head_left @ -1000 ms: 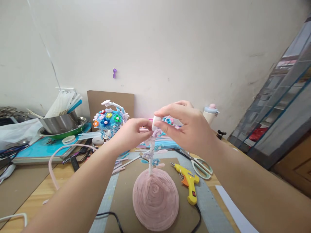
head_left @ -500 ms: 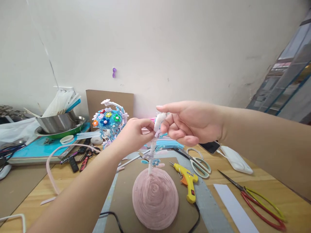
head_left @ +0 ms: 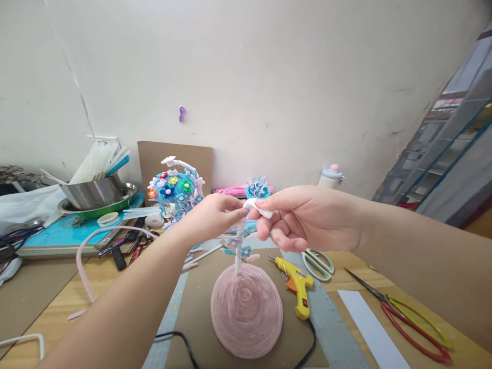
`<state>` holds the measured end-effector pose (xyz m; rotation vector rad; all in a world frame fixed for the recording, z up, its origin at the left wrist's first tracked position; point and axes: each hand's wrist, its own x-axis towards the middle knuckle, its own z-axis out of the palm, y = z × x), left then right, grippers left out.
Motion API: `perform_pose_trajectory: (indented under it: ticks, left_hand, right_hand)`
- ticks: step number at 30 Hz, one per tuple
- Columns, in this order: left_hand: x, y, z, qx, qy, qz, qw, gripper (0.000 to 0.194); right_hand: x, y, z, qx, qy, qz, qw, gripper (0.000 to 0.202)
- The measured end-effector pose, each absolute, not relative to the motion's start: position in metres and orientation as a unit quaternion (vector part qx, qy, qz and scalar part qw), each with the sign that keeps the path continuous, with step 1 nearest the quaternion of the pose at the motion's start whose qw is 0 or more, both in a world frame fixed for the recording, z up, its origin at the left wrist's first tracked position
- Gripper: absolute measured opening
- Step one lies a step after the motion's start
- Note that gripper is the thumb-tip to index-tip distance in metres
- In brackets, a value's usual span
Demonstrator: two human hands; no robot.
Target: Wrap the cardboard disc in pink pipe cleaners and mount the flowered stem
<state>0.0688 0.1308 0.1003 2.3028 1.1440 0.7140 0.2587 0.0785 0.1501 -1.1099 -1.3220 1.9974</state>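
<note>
A white stem (head_left: 238, 256) with small blue and lilac flowers rises from a round pink coiled base (head_left: 246, 312). My left hand (head_left: 215, 214) pinches the upper part of the stem from the left. At the top, my right hand (head_left: 295, 218) grips a white fuzzy strip (head_left: 261, 208) between thumb and fingers, its lower fingers loosely curled. The strip bends from the stem toward the right. Where it joins the stem is partly hidden by my fingertips. Behind the hands shows a blue fringed piece (head_left: 258, 189).
A yellow glue gun (head_left: 298, 287) lies right of the base, with green-handled scissors (head_left: 318, 265) behind it. Red-and-yellow scissors (head_left: 418, 328) and a white strip (head_left: 369, 328) lie further right. A flower-covered blue ornament (head_left: 172, 187) and a steel bowl (head_left: 92, 192) stand left.
My right hand has moved down and closed its thumb on the white strip, which now bends rightward instead of standing upright. The blue fringed piece and a bottle behind have come into view.
</note>
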Motion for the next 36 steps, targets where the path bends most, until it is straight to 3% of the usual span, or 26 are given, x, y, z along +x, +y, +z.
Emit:
perform_pose_trajectory:
  ticks: [11,36]
  left_hand:
    - [0.068,0.134,0.096,0.835,0.431,0.252,0.233,0.040]
    - [0.068,0.136,0.093,0.836,0.444,0.255,0.198,0.040]
  right_hand:
    - [0.259,0.071,0.130,-0.375,-0.519,0.710,0.293,0.015]
    - [0.249,0.071,0.098,-0.330,-0.577,0.653,0.363,0.027]
